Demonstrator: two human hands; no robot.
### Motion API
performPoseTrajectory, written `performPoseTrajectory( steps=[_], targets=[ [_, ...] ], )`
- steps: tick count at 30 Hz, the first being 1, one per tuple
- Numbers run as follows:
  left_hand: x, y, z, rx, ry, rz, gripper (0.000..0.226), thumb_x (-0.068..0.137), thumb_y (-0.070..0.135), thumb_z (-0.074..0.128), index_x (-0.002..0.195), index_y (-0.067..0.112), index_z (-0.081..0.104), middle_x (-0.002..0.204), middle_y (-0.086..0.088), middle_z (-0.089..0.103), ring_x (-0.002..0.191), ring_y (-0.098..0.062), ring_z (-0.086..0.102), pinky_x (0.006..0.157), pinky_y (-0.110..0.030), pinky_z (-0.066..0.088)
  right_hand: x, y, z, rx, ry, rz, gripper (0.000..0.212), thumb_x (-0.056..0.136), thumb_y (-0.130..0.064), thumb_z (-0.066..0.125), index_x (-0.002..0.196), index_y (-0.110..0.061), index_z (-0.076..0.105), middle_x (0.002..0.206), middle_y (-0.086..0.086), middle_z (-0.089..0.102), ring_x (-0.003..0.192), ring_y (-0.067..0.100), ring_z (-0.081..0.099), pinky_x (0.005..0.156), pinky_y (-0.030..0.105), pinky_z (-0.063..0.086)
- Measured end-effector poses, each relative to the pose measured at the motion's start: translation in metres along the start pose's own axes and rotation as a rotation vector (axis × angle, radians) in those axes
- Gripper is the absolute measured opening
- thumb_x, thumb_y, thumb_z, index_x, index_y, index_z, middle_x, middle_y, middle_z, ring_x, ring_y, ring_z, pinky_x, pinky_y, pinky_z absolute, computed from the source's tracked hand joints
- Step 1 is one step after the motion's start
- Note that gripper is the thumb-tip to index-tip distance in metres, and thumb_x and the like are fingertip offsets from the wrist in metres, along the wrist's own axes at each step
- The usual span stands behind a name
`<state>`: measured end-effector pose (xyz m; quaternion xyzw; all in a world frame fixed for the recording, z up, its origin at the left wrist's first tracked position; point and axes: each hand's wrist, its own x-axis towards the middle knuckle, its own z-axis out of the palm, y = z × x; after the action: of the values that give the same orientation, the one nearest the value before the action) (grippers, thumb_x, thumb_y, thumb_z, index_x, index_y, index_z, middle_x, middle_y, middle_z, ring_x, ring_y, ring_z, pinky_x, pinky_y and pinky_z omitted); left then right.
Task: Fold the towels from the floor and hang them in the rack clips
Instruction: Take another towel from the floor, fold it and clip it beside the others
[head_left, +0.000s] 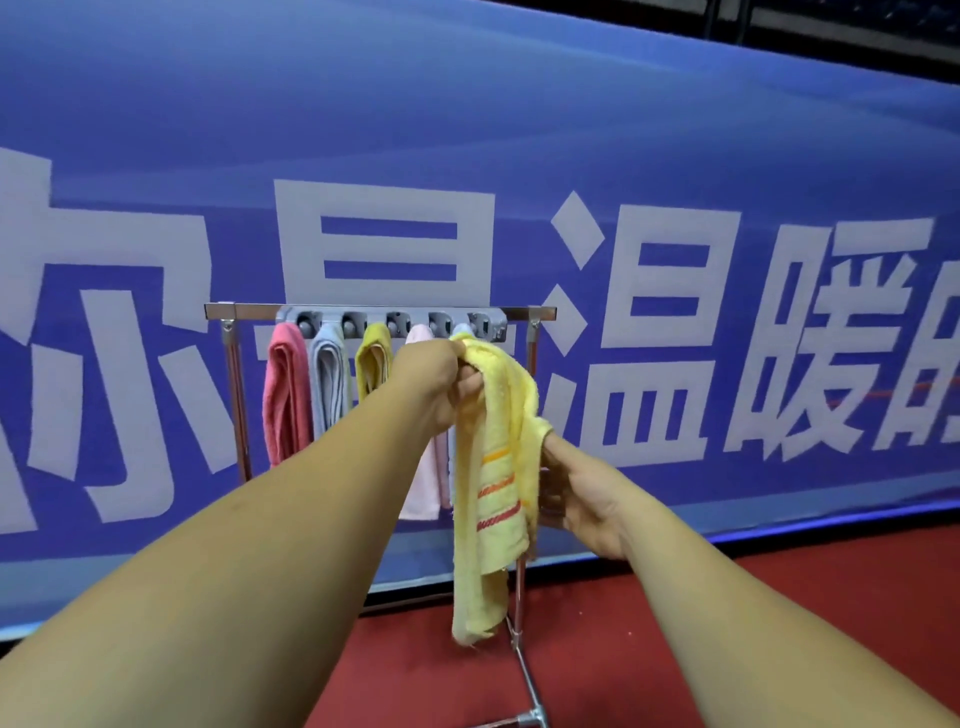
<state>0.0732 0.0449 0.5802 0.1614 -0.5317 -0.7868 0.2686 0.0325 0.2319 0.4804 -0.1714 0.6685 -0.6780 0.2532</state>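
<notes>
A pale yellow towel (496, 467) with orange and red stripes hangs folded lengthwise in front of the metal rack (228, 312). My left hand (434, 382) grips its bunched top just below the grey clip strip (395, 321), near the rightmost clip. My right hand (579, 493) pinches the towel's right edge lower down. In the clips hang a pink towel (284, 389), a grey towel (328, 379), an olive-yellow towel (373, 358) and a pale pink towel (423, 488), partly hidden by my left arm. A light blue bit (460, 329) shows behind the yellow towel's top.
A large blue banner (519, 156) with white characters stands right behind the rack. The floor (727, 597) is red. The rack's right leg and foot bar (527, 691) run down toward me.
</notes>
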Motion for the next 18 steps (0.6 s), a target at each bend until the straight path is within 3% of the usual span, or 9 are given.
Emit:
performPoseTrajectory(
  steps=[5, 9, 13, 16, 18],
  targets=[
    [0.002, -0.004, -0.011, -0.027, 0.06, -0.089, 0.01, 0.106, 0.002, 0.053, 0.106, 0.004, 0.063, 0.08, -0.008, 0.061, 0.058, -0.016, 0.06, 0.047, -0.028, 0.06, 0.003, -0.018, 0.003, 0.237, 0.024, -0.016, 0.074, 0.098, -0.078, 0.046, 0.134, -0.018, 0.072, 0.126, 0.014, 0.077, 0.118, 0.036, 0.073, 0.108, 0.061, 0.052],
    [0.01, -0.011, -0.018, -0.007, 0.069, -0.111, 0.012, 0.107, 0.004, 0.056, 0.112, 0.002, 0.066, 0.077, -0.006, 0.06, 0.058, -0.015, 0.057, 0.045, -0.025, 0.056, 0.002, -0.033, -0.001, 0.53, -0.021, -0.039, 0.064, 0.104, -0.055, 0.039, 0.133, -0.008, 0.072, 0.133, 0.025, 0.071, 0.123, 0.047, 0.068, 0.112, 0.065, 0.046],
    [0.018, -0.019, -0.027, 0.028, 0.101, -0.116, 0.017, 0.107, 0.003, 0.054, 0.117, -0.004, 0.065, 0.079, -0.007, 0.061, 0.053, -0.014, 0.06, 0.047, -0.026, 0.056, 0.003, -0.048, -0.005, 0.524, -0.024, -0.026, 0.072, 0.104, -0.06, 0.034, 0.135, -0.006, 0.069, 0.129, 0.026, 0.072, 0.125, 0.047, 0.066, 0.112, 0.063, 0.045],
    [0.016, -0.022, -0.034, 0.055, 0.084, -0.132, 0.018, 0.107, 0.003, 0.054, 0.117, -0.006, 0.066, 0.08, -0.009, 0.064, 0.058, -0.017, 0.062, 0.048, -0.027, 0.057, 0.007, -0.059, 0.004, 0.339, -0.008, 0.014, 0.041, 0.105, -0.025, 0.056, 0.138, -0.002, 0.065, 0.126, 0.026, 0.074, 0.116, 0.045, 0.072, 0.102, 0.063, 0.054],
    [0.013, -0.023, -0.037, 0.092, 0.009, -0.155, 0.02, 0.106, 0.007, 0.057, 0.12, -0.004, 0.068, 0.092, -0.013, 0.075, 0.074, -0.022, 0.073, 0.06, -0.032, 0.064, 0.01, -0.066, 0.009, 0.31, 0.042, -0.005, 0.034, 0.104, -0.007, 0.054, 0.136, 0.0, 0.063, 0.118, 0.028, 0.076, 0.106, 0.046, 0.076, 0.089, 0.061, 0.061]
  ],
)
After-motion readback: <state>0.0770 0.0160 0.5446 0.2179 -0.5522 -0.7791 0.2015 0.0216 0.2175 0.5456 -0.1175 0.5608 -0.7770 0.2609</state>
